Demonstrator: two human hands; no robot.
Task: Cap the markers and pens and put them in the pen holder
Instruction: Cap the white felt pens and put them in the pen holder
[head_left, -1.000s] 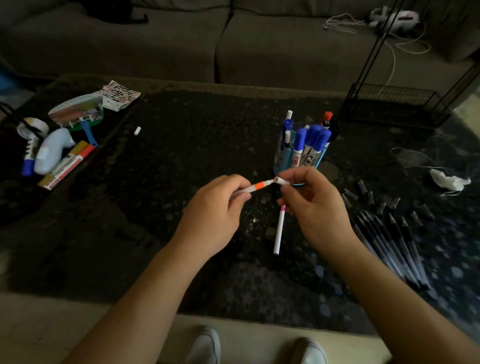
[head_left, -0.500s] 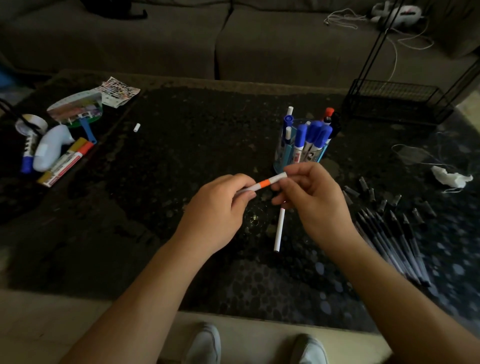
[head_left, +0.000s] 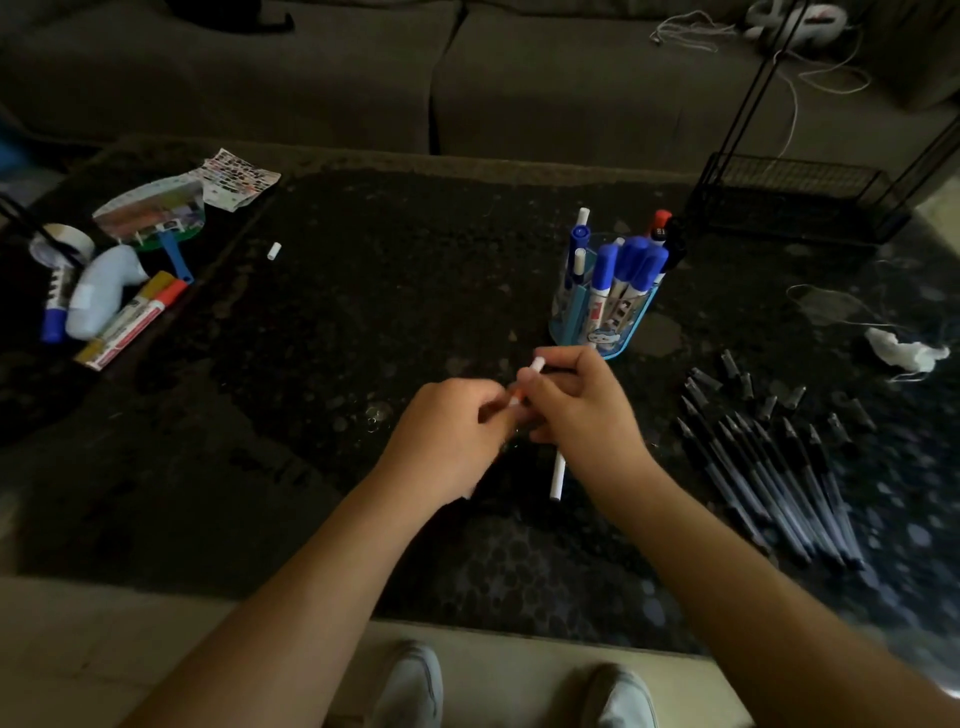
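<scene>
— Since half a second ago: closed right up, left hand (head_left: 452, 436) against right hand (head_left: 582, 410), knuckles touching above the worktop (head_left: 363, 322). Tipped steeper too, the orange-and-white marker (head_left: 536, 365), and mostly hidden now.

— Grip?

— Pinched at both ends: near end inside the curled left fingers, far part inside the curled right fingers. Too blurred to tell whether capped.

— Pointing?

— Long axis from near-left to far-right, white end poking out above the right hand toward the pen holder (head_left: 602, 317), near it, not touching.

— Counts?

— One marker in the hands. One white pen (head_left: 558, 475) flat on the worktop, partly under the right hand, long axis running almost straight away from the person. Upright in the holder: three fat blue-capped markers (head_left: 631, 260), one red-capped marker (head_left: 661, 221), a few slimmer ones, tally unclear. Right of the hands, a row of black pens (head_left: 769, 483), roughly eight, tips aimed far-left, with loose black caps (head_left: 748, 387) scattered beyond; no firm count through the blur. Far left: a pair of markers (head_left: 130, 319), yellow-capped and red-capped, side by side; one lone blue-ended marker (head_left: 54, 312); one small white cap (head_left: 274, 251) by itself. Two shoes (head_left: 410, 686) at the bottom edge.
</scene>
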